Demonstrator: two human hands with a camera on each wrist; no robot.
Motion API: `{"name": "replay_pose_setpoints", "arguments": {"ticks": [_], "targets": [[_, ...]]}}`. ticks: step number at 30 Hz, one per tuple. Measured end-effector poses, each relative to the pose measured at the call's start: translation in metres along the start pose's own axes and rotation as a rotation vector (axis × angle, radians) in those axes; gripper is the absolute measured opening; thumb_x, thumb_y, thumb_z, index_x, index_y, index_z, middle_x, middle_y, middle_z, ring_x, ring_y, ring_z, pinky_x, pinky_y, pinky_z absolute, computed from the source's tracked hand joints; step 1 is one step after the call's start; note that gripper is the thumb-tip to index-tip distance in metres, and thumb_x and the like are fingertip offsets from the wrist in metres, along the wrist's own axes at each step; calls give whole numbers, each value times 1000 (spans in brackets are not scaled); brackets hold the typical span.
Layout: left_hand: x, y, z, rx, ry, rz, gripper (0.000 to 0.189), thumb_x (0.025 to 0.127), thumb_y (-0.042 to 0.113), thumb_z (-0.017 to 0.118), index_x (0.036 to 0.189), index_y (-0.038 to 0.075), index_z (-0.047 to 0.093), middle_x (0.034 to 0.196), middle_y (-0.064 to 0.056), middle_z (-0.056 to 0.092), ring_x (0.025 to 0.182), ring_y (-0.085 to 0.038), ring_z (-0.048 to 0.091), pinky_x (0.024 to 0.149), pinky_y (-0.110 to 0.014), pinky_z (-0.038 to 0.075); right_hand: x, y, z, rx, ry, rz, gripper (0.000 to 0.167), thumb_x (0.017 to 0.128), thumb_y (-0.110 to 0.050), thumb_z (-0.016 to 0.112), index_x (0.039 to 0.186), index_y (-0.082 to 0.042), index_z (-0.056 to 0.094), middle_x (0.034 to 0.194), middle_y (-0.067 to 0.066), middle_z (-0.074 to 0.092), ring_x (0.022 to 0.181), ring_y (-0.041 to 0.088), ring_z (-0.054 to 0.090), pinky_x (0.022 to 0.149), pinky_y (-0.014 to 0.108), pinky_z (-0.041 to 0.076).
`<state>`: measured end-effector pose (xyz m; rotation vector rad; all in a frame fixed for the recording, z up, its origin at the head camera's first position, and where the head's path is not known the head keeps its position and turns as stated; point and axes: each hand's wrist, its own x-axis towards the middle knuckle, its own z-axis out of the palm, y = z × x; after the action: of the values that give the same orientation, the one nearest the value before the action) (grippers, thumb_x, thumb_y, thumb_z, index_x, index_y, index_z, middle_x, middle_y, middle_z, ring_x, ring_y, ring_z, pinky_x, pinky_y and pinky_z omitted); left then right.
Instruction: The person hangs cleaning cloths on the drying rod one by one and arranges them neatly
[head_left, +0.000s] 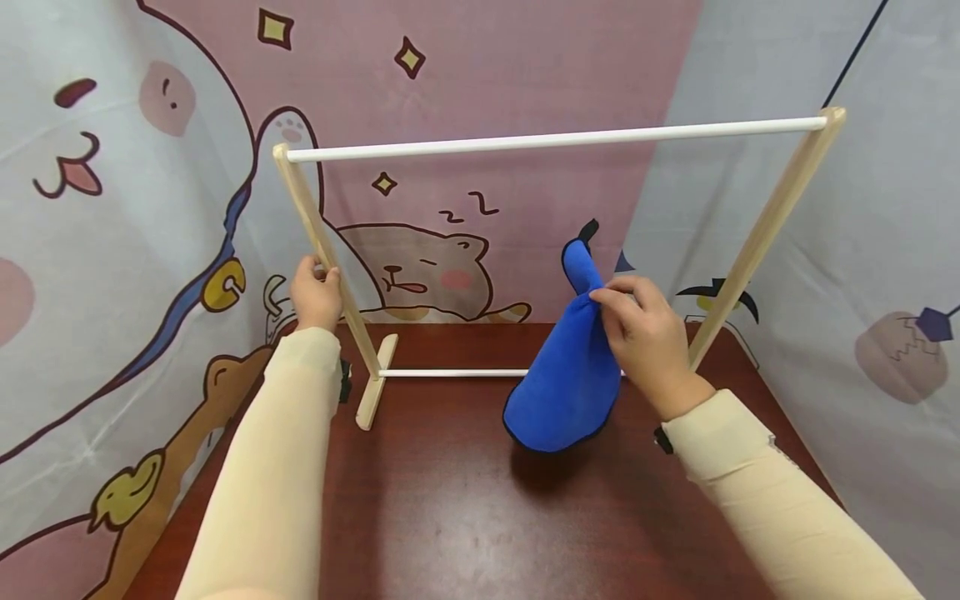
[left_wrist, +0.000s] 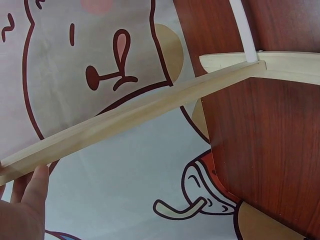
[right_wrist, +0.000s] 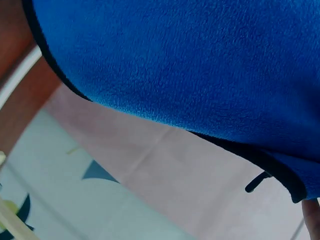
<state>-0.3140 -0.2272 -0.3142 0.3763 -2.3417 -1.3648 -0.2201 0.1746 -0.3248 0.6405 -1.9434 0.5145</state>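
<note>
A blue plush hand towel (head_left: 566,383) with black edging hangs from my right hand (head_left: 648,342), which pinches it below its top end. Above the pinch a small blue flap bends up, with a black loop (head_left: 589,231) at its tip. The towel's lower part hangs in front of the rack's low white rod. My left hand (head_left: 316,296) holds the left wooden post (head_left: 352,321) of the rack around mid-height. In the left wrist view, fingers (left_wrist: 36,192) lie against that post's edge. The right wrist view is mostly filled by the towel's fuzzy face (right_wrist: 175,60).
The rack has a white top rod (head_left: 555,142), a right wooden post (head_left: 765,225) and a wooden foot (head_left: 375,383) on the left. It stands on a dark red-brown table (head_left: 450,508). Cartoon-printed cloth (head_left: 480,75) encloses the back and sides.
</note>
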Motion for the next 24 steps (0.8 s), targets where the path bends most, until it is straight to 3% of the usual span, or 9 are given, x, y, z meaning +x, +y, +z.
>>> {"name": "replay_pose_setpoints", "arguments": {"ticks": [13,24], "targets": [[1,-1,3,-47,10,-25,34,102,19,47,135,8,48,126,-20,57,108,-33,59,89,-45,50,28,-6,-17,-24,93,-35,13,89,2,61,96,-4,71,96,20,61,82,35,60,59,49,51],[-1,-2,1,-62,11,-20,37,102,18,47,137,7,48,127,-21,57,110,-35,59,91,-45,50,50,-8,-29,-1,226,-35,17,90,3,57,90,-2,73,93,21,62,80,36,60,64,51,50]]}}
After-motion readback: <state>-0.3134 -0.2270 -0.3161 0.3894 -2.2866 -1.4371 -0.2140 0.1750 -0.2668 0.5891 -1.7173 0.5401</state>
